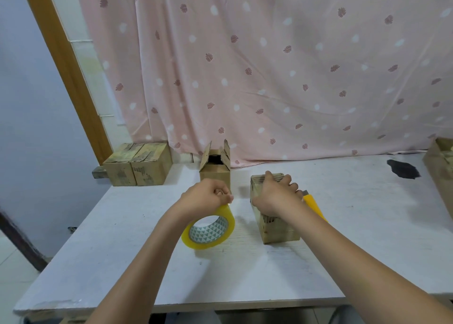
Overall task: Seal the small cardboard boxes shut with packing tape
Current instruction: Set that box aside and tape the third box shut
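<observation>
My left hand [207, 193] pinches the top edge of a yellowish roll of packing tape [208, 229], which stands tilted on the white table [122, 238]. My right hand [277, 192] lies over the top of a small closed cardboard box [277, 228] in the middle of the table, fingers curled over its far edge. A yellow utility knife [315, 207] pokes out just right of that hand; whether the hand holds it I cannot tell. Behind the tape roll stands a second small box [215, 174] with its top flaps up and open.
Two closed boxes [138, 164] sit side by side at the back left corner. Part of a larger carton [441, 171] shows at the right edge. A dark patch [403, 168] marks the table at back right. A pink patterned curtain hangs behind.
</observation>
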`<state>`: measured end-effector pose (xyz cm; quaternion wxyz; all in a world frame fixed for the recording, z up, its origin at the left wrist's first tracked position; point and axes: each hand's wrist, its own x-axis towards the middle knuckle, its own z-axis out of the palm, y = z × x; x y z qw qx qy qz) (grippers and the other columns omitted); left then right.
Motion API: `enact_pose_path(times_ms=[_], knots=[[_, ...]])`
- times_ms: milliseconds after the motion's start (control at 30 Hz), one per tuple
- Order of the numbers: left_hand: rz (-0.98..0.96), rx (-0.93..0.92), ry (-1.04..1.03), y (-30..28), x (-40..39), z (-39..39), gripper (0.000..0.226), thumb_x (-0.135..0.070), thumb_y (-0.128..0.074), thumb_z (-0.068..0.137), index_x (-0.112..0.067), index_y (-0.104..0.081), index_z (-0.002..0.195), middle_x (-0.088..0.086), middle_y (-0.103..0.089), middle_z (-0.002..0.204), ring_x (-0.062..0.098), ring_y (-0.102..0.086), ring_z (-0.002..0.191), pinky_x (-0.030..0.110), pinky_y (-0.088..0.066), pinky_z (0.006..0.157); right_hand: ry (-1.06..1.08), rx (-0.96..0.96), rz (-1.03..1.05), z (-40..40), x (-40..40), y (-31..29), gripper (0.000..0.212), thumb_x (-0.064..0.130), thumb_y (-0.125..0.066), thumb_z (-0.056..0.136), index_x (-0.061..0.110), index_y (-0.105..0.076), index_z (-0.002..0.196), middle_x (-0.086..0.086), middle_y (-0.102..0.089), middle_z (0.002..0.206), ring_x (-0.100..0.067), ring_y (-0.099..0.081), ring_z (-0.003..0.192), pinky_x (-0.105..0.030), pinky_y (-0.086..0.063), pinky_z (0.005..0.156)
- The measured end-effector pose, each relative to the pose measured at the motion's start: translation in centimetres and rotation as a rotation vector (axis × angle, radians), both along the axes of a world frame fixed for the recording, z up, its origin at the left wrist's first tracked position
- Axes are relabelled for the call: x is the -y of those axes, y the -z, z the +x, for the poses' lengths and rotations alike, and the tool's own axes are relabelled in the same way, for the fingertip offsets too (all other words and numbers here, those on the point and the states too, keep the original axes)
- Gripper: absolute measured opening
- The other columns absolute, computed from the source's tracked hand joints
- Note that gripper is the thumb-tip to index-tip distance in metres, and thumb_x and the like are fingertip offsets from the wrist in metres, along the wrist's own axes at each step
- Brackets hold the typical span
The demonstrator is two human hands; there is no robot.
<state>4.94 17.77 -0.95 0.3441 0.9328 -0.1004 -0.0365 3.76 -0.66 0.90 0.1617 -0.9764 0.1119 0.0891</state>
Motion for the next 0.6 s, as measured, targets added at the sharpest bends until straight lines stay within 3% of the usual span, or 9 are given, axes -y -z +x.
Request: enact_pose_path(times_ms=[333,400,500,567,600], knots=[[-0.058,0.005,0.033,0.0,-0.2,-0.2,0.014,-0.042,-0.066,0.090,-0.039,-0.069,0.077,-0.022,-0.052,0.061,0.011,-0.052,0.070,0.036,-0.045,0.077,0.026,-0.036,-0.069,0.1,-0.5,-0.1,0.086,0.023,-0.060,0.088,0.022,-0.005,0.153,-0.024,-0.010,0.150,-0.043,-0.020,0.135,-0.053,-0.014,0.113],[-0.090,0.000,0.039,-0.2,-0.4,-0.5,0.014,-0.043,-0.066,0.090,-0.038,-0.069,0.078,-0.021,-0.053,0.064,0.012,-0.054,0.074,0.037,-0.046,0.079,0.020,-0.021,-0.095,0.2,-0.7,0.2,0.086,0.029,-0.060,0.089,0.019,-0.004,0.154,-0.028,-0.005,0.154,-0.047,-0.016,0.139,-0.058,-0.005,0.114],[-0.160,-0.006,0.055,-0.5,-0.7,-1.0,0.016,-0.038,-0.067,0.092,-0.035,-0.070,0.076,-0.011,-0.054,0.072,0.013,-0.053,0.073,0.034,-0.044,0.075,-0.006,-0.004,-0.096,0.2,-0.4,0.3,0.092,0.057,-0.050,0.093,0.017,0.004,0.156,-0.031,0.005,0.158,-0.051,0.002,0.145,-0.064,0.010,0.113],[-0.189,0.011,0.053,-0.7,-0.9,-1.5,0.017,-0.036,-0.068,0.093,-0.034,-0.070,0.076,-0.005,-0.054,0.075,0.013,-0.051,0.072,0.032,-0.042,0.073,-0.037,0.146,-0.095,-0.5,-0.3,-0.4,0.089,0.063,-0.045,0.093,0.014,-0.006,0.156,-0.029,-0.003,0.159,-0.047,-0.002,0.146,-0.062,0.008,0.113],[-0.206,0.021,0.051,-0.8,-1.0,-1.7,0.017,-0.036,-0.067,0.093,-0.033,-0.070,0.076,-0.003,-0.053,0.075,0.013,-0.051,0.071,0.031,-0.041,0.071,-0.075,0.287,-0.077,-1.2,-0.4,-0.8,0.081,0.060,-0.045,0.095,0.012,-0.018,0.154,-0.026,-0.016,0.157,-0.043,-0.015,0.145,-0.059,-0.003,0.117]])
